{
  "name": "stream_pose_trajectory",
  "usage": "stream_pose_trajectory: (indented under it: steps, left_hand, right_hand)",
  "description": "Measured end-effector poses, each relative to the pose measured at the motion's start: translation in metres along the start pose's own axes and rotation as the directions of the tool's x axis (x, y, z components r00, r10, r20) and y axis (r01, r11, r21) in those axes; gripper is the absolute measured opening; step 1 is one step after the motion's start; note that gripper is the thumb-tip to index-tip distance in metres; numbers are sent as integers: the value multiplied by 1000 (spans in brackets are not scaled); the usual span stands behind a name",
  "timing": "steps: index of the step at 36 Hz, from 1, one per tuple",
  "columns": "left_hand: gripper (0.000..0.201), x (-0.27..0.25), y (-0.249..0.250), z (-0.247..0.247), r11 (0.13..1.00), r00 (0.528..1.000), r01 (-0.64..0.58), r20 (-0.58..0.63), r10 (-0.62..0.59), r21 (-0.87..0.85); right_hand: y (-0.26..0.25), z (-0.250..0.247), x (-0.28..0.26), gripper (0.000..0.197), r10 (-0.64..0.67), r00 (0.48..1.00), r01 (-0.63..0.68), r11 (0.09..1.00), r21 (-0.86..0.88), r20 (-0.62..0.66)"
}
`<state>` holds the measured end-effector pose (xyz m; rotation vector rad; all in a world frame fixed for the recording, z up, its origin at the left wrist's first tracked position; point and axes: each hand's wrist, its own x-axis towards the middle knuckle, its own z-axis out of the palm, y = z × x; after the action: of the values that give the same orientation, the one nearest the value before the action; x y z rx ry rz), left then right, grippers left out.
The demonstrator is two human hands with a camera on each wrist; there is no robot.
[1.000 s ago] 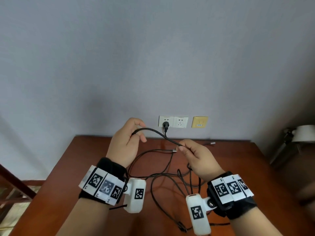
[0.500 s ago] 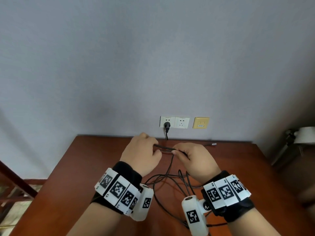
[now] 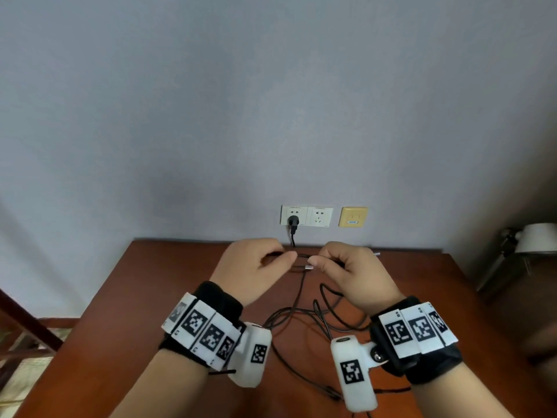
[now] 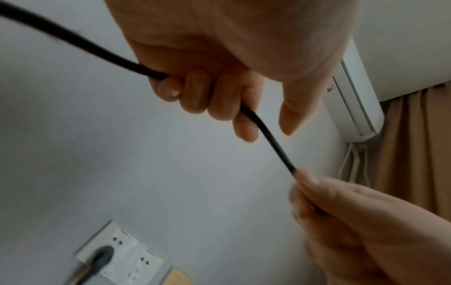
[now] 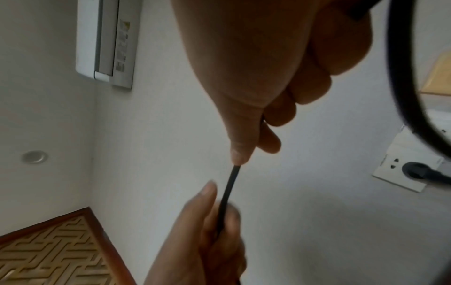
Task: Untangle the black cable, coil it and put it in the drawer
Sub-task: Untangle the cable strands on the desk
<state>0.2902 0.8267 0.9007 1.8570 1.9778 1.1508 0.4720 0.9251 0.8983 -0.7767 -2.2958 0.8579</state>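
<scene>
Tangled loops of black cable (image 3: 304, 315) sprawl on the wooden table (image 3: 144, 297); above them, left hand (image 3: 256, 267) curls its fingers round one strand while right hand (image 3: 352, 273) pinches it close by, seemingly to keep it taut for untangling; no drawer visible.

A thin black rubber-sheathed cable (image 3: 301, 300) runs taut and level in a short span at the far middle of the table, held up off the wood. Below it the rest hangs down and sprawls toward the near edge in loose, crossing loops, still tangled. A small silver metal tip (image 3: 309, 267) shows on one strand at the raised span.
</scene>
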Motion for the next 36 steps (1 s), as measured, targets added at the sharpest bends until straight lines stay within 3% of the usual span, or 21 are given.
stream_pose_trajectory:
  steps: [3,6,10,13,19,24,27,29,36]
  left_hand:
    - [51,0,-13,-13,996,989,89,-118,-86,25]
    - [55,-1,-23,-19,991,978,137,-160,-133,10]
    - [46,-2,-29,-16,984,971,178,-168,-172,24]
    - [28,-1,-29,-12,976,974,205,-118,-196,70]
    - [24,-1,-3,7,989,991,131,-37,-128,71]
    - [20,0,26,28,988,999,24,22,-28,155]
    - [30,1,32,31,986,1000,28,-11,-27,166]
    - [40,1,31,30,989,999,22,-27,-18,149]
    - [35,4,21,19,1000,991,20,-134,-18,15]
  right_hand:
    - [10,-10,-1,28,63,998,-63,998,3,-29]
    - [18,-16,-2,27,89,995,-90,996,-15,-41]
    - [18,-9,-1,27,44,996,-45,999,-15,-83]
    - [14,-5,2,27,13,997,-15,999,-30,-79]
    - [6,8,5,27,-48,996,45,998,-49,-69]
    - [-4,23,4,20,-184,983,179,974,-136,-22]
    - [-5,21,2,12,-162,986,155,979,-130,-47]
    - [-4,18,2,21,-155,987,148,981,-123,-51]
    - [-5,8,-1,22,-144,984,130,983,-129,-107]
